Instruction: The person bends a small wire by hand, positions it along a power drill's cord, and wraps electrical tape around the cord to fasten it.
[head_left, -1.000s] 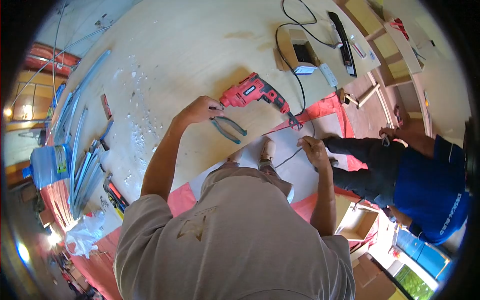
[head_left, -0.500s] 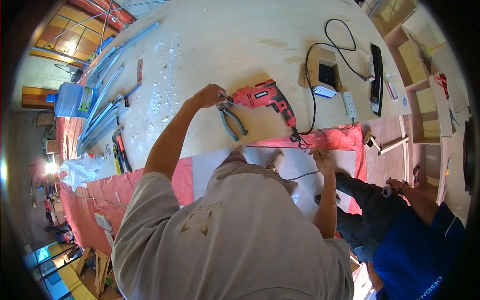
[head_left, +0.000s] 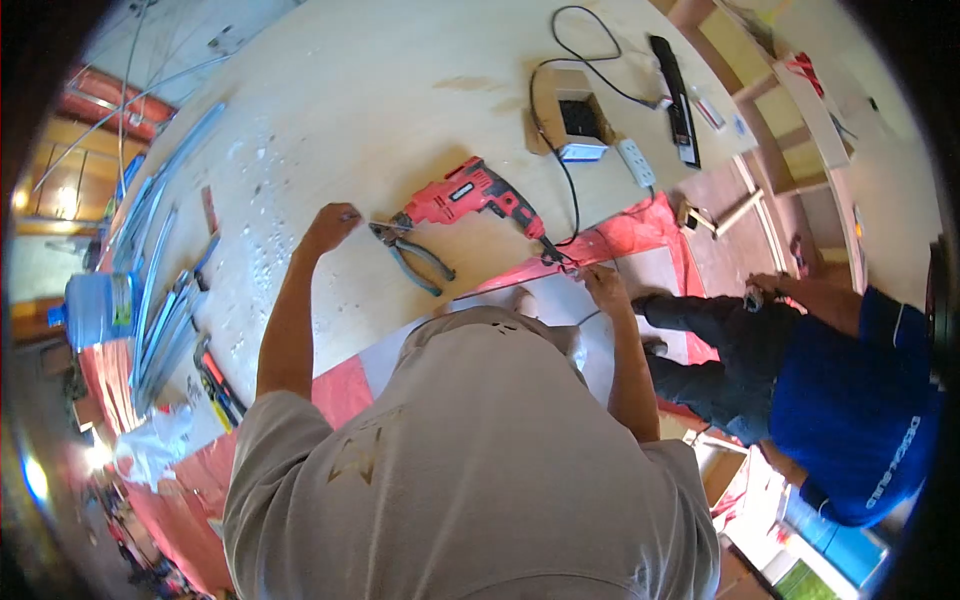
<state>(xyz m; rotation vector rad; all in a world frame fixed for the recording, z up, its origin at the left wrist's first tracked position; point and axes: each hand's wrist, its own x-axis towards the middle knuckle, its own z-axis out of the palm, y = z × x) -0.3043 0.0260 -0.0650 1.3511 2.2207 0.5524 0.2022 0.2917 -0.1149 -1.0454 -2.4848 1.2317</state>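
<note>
A red and black drill (head_left: 450,198) lies on its side on the pale table (head_left: 330,110), its chuck facing left with a thin metal piece at the front. Left of that tip is my left hand (head_left: 330,228), fingers pinched together; what they hold is too small to make out. Pliers (head_left: 418,262) with dark blue-grey handles rest just below the chuck. At the table's near edge, my right hand (head_left: 605,287) is closed beside the drill's cord and a small dark piece (head_left: 556,257); its grip is unclear.
An open cardboard box (head_left: 577,112), a power strip (head_left: 635,162) and a long black object (head_left: 676,100) lie at the right. Bluish strips (head_left: 160,290), a water jug (head_left: 100,308) and a red-black tool (head_left: 218,382) are left. A person in blue (head_left: 850,400) stands right.
My left hand has drawn back leftward from the chuck, where the thin metal piece now shows. My right hand has risen towards the drill's cord at the table edge. The camera view has shifted.
</note>
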